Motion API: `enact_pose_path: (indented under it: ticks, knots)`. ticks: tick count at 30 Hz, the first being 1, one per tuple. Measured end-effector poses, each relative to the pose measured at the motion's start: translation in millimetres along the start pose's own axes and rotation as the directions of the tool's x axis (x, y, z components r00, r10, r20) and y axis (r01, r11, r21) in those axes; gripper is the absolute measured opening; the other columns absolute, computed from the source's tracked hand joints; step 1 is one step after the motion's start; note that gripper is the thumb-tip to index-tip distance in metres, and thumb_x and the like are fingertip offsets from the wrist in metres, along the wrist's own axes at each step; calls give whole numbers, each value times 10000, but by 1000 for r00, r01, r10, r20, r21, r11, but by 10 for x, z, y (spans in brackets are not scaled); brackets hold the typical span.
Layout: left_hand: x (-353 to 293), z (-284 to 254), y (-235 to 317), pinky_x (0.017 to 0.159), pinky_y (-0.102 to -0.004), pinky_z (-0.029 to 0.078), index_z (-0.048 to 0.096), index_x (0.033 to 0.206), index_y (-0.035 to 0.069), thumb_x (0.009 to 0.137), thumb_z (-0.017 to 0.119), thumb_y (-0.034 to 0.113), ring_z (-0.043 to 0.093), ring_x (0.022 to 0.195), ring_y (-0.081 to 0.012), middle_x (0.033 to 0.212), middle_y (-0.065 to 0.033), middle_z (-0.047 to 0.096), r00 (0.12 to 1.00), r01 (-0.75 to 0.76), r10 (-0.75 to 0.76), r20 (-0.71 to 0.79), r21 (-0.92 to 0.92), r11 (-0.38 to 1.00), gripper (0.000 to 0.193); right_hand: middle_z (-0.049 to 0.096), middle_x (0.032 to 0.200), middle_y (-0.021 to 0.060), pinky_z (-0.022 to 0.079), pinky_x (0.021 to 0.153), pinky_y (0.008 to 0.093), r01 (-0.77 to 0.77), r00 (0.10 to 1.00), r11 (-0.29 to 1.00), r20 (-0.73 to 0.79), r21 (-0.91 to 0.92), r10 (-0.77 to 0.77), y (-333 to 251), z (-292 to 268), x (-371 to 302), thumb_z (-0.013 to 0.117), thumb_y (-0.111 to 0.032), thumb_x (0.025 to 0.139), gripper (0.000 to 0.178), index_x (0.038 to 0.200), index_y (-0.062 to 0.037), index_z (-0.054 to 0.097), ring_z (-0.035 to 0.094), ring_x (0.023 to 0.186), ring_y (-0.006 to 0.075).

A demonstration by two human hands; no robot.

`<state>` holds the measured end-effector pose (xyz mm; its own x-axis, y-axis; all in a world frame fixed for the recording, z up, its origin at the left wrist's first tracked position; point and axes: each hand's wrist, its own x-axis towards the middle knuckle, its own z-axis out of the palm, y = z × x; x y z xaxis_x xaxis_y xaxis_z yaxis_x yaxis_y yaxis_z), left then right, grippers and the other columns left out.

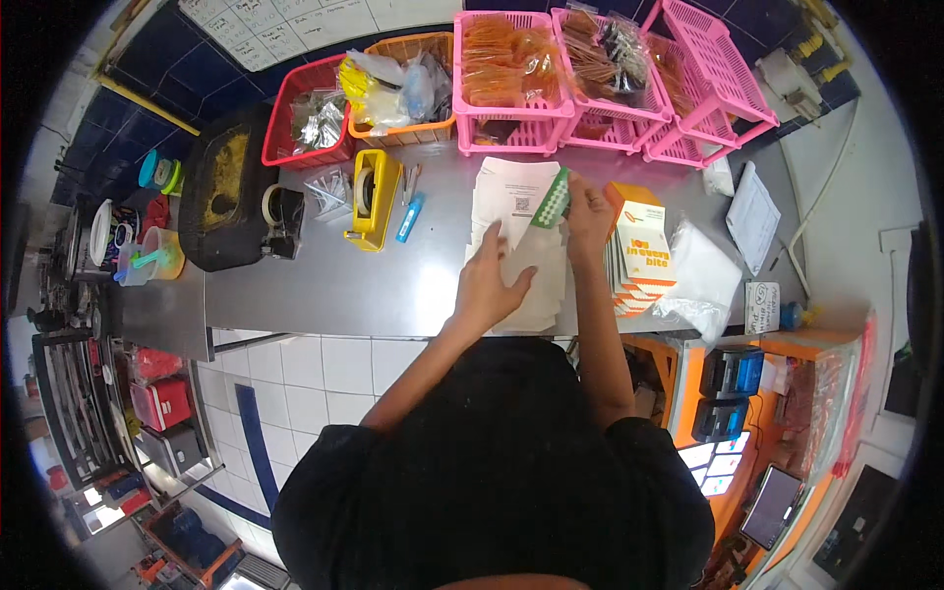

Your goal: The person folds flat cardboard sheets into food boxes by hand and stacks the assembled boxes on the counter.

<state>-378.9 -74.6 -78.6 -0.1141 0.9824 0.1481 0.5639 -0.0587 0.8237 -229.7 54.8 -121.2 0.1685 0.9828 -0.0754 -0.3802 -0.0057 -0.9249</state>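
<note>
Left hand (489, 288): my grip is apart, thumb and fingers spread over the seven o'clock side of the white paper stack (542, 264); I cannot tell whether I touch it.
Right hand (588, 211): my grip is pinched on the green-and-white piece (550, 205), slanted over the stack's one o'clock edge.
Orange-and-white boxes (644, 246): on the worktop (324, 270), three o'clock from the stack.
Yellow tape dispenser (379, 224): ten o'clock from it.
</note>
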Motion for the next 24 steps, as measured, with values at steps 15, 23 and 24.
enact_pose_path:
  ticks: [15,23,24]
  knots:
    - [-23,-189,-9,649,-406,567,649,1073,20,918,592,20,700,800,-340,874,-190,699,924,-352,369,-104,154,923,165,717,947,111,611,734,291,91,947,933,319,-347,26,-429,35,-672,655,-57,949,217,1134,54,626,712,833,154]
    - [72,-14,70,781,-296,550,669,1056,-4,995,591,51,695,936,-145,1021,-115,741,982,21,-127,-143,-581,814,114,709,1033,96,624,848,329,11,974,1000,227,-21,-5,-410,-29,-930,633,-39,978,180,1140,36,653,698,955,168]
    - [87,3,93,835,-293,548,676,1042,-12,995,596,47,673,1006,-129,1079,-114,733,985,-47,-84,-148,-711,701,110,702,1051,102,626,850,334,6,974,1000,229,4,-7,-425,-13,-956,648,-21,963,191,1145,38,646,695,970,171]
